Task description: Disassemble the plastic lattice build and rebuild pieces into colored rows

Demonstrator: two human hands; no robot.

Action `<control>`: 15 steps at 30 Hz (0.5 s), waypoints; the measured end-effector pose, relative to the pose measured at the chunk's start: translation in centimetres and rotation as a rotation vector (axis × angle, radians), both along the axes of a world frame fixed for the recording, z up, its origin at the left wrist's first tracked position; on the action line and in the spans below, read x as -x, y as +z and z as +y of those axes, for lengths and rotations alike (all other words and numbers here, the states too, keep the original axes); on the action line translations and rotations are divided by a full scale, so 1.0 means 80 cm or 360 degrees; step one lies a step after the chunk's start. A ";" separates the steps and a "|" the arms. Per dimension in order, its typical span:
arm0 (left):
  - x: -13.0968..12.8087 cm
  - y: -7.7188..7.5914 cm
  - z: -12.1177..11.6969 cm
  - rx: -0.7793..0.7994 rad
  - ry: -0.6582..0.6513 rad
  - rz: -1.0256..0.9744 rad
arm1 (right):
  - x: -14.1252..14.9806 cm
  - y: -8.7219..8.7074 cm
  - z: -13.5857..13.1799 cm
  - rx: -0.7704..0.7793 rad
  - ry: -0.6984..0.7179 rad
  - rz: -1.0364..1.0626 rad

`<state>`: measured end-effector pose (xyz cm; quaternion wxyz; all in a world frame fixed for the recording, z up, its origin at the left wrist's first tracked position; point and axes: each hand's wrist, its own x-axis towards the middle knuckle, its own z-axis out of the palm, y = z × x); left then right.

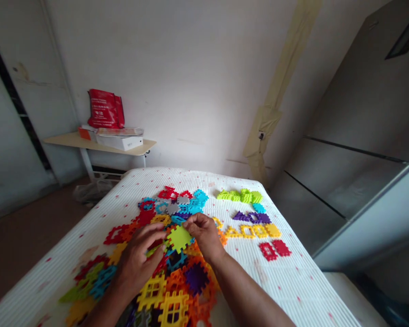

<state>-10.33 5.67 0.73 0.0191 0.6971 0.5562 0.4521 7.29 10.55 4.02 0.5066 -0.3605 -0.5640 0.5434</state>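
Observation:
A lime-green square building tile (179,238) with notched edges is held over a heap of similar plastic pieces. My right hand (204,234) pinches its upper right corner between thumb and fingers. Close to the tile's left edge, my left hand (139,254) has its thumb and fingers apart; another green piece shows partly beneath them. Under and around both hands lie mixed pieces, among them a purple tile (197,278), yellow window pieces (173,309) and a red frame piece (117,234). My forearms cover part of the heap.
Right of the heap, pieces lie sorted by colour: green (240,196), purple (252,217), yellow (254,231) and red (274,249). They rest on a white ribbed bed cover (293,281). A side table (68,140) with a red bag (105,109) stands back left; a grey cabinet (347,136) is at right.

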 end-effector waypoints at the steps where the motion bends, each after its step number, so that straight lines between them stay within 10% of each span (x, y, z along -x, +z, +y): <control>1: 0.000 0.001 -0.002 0.0006 -0.0030 -0.0015 | 0.000 0.000 0.000 -0.0012 -0.0006 -0.0001; 15: -0.005 0.020 -0.011 0.0244 -0.0193 -0.0312 | 0.004 0.001 -0.021 -0.0445 -0.0035 -0.0244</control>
